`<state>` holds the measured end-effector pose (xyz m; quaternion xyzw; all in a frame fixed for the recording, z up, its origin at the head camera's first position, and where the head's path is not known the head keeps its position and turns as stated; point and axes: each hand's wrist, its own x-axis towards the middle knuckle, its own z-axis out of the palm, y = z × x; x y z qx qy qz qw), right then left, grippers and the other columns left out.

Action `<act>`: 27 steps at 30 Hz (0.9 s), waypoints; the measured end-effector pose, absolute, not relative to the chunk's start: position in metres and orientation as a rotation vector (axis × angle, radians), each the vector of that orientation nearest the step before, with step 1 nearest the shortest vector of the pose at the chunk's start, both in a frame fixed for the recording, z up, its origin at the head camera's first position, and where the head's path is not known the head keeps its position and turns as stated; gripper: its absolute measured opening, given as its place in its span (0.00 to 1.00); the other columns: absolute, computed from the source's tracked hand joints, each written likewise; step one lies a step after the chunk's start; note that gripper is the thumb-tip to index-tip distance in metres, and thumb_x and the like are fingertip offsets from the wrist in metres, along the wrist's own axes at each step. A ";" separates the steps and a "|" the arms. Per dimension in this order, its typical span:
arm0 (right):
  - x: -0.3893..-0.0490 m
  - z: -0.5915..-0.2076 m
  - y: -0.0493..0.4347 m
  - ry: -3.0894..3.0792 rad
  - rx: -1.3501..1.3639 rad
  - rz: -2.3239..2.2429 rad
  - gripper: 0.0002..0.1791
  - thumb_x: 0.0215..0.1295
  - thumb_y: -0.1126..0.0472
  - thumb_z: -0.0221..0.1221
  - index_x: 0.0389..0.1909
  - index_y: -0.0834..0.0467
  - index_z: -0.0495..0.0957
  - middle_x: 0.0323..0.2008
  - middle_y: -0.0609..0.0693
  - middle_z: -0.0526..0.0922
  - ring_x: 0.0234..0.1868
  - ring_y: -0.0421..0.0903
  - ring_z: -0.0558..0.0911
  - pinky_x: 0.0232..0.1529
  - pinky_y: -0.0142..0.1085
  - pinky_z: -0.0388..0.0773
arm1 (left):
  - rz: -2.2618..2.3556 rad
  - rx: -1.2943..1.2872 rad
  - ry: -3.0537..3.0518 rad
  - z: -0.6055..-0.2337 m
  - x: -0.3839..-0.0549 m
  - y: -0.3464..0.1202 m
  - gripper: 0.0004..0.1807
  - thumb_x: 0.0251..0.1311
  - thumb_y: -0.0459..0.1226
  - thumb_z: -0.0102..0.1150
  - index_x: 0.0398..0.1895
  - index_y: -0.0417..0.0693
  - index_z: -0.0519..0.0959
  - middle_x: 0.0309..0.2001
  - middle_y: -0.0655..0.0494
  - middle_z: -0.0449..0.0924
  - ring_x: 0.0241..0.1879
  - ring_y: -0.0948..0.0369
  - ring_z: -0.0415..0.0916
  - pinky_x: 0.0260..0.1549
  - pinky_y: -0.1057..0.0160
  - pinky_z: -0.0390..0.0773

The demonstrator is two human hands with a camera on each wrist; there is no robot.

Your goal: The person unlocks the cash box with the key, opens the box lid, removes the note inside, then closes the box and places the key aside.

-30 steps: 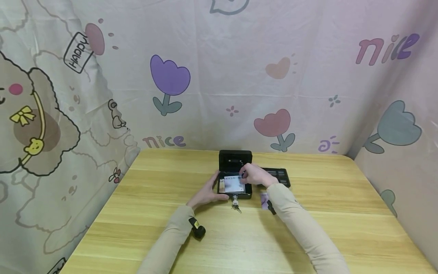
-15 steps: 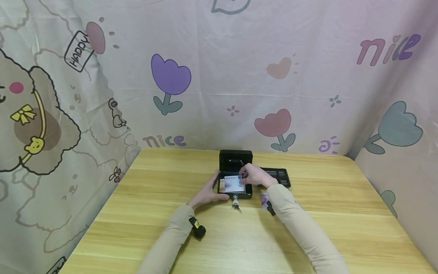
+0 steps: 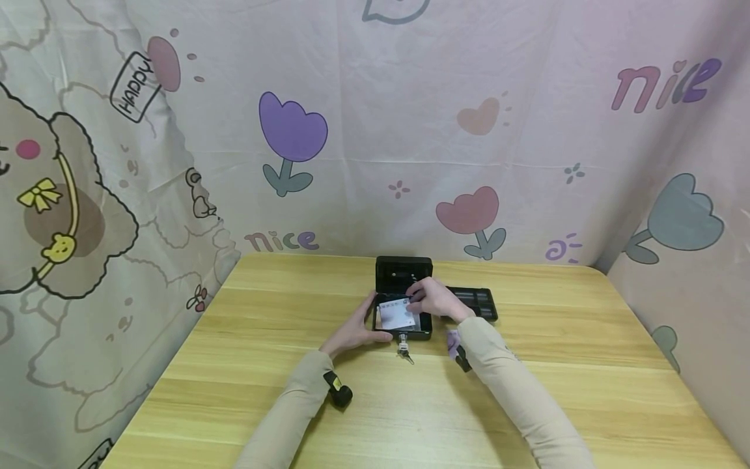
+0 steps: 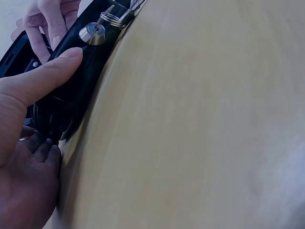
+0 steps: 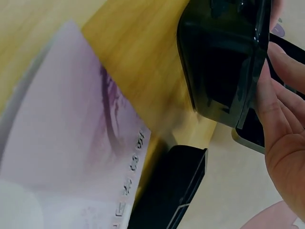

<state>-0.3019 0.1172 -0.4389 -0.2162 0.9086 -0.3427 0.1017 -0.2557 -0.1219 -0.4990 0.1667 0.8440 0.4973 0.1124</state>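
Note:
A small black cash box (image 3: 418, 336) stands with its lid (image 3: 403, 270) raised. My left hand (image 3: 353, 331) holds its left side, the thumb (image 4: 57, 71) on the front wall near the lock (image 4: 93, 34). Over the box's opening, my right hand (image 3: 438, 299) pinches the right edge of a pale printed banknote (image 3: 396, 314), which lies tilted. Under this note other paper partly shows. In the right wrist view the box wall (image 5: 219, 62) hides the fingertips. Keys (image 3: 404, 352) hang from the front lock.
Right of the box lies a black compartment tray (image 3: 482, 301), partly behind the right hand. A purple banknote (image 3: 452, 343) lies on the wooden table (image 3: 375, 410) beside the right wrist. A patterned curtain (image 3: 363, 130) hangs behind the table.
The pale banknote has shifted slightly left and tilted, as the right hand has moved a little left with it. The left hand and the box stay put.

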 end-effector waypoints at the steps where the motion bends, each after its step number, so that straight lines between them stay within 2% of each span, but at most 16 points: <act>1: -0.302 -0.440 0.117 2.672 -0.639 -1.034 0.21 0.60 0.62 0.70 0.53 0.66 0.82 0.44 0.58 0.90 0.44 0.49 0.89 0.47 0.43 0.88 | 1.459 0.489 2.475 -0.499 -0.256 -0.122 0.65 0.50 0.45 0.78 0.83 0.50 0.40 0.83 0.46 0.37 0.81 0.43 0.39 0.79 0.37 0.44; 7: -0.303 -0.444 0.115 2.517 -0.599 -1.251 0.22 0.62 0.66 0.67 0.56 0.71 0.78 0.45 0.64 0.88 0.35 0.49 0.90 0.41 0.43 0.89 | 1.445 0.502 2.483 -0.499 -0.257 -0.123 0.65 0.50 0.45 0.78 0.83 0.49 0.40 0.83 0.46 0.37 0.81 0.44 0.39 0.79 0.38 0.45; 13: -0.302 -0.445 0.110 2.422 -0.613 -1.364 0.23 0.62 0.71 0.66 0.57 0.74 0.76 0.44 0.67 0.87 0.32 0.50 0.90 0.38 0.44 0.90 | 1.433 0.512 2.509 -0.500 -0.257 -0.122 0.65 0.50 0.46 0.77 0.82 0.48 0.41 0.83 0.45 0.39 0.81 0.43 0.40 0.79 0.37 0.46; 21: -0.306 -0.444 0.105 2.414 -0.612 -1.358 0.26 0.60 0.69 0.68 0.60 0.68 0.76 0.38 0.59 0.88 0.28 0.46 0.88 0.35 0.43 0.90 | 1.436 0.491 2.517 -0.502 -0.257 -0.121 0.65 0.49 0.46 0.78 0.83 0.49 0.42 0.83 0.45 0.39 0.81 0.44 0.41 0.79 0.38 0.47; 27: -0.308 -0.441 0.103 2.367 -0.628 -1.343 0.28 0.58 0.70 0.69 0.61 0.69 0.76 0.33 0.55 0.85 0.27 0.42 0.85 0.37 0.48 0.89 | 1.453 0.481 2.500 -0.501 -0.257 -0.121 0.65 0.50 0.46 0.78 0.83 0.50 0.41 0.83 0.45 0.40 0.81 0.44 0.41 0.78 0.37 0.47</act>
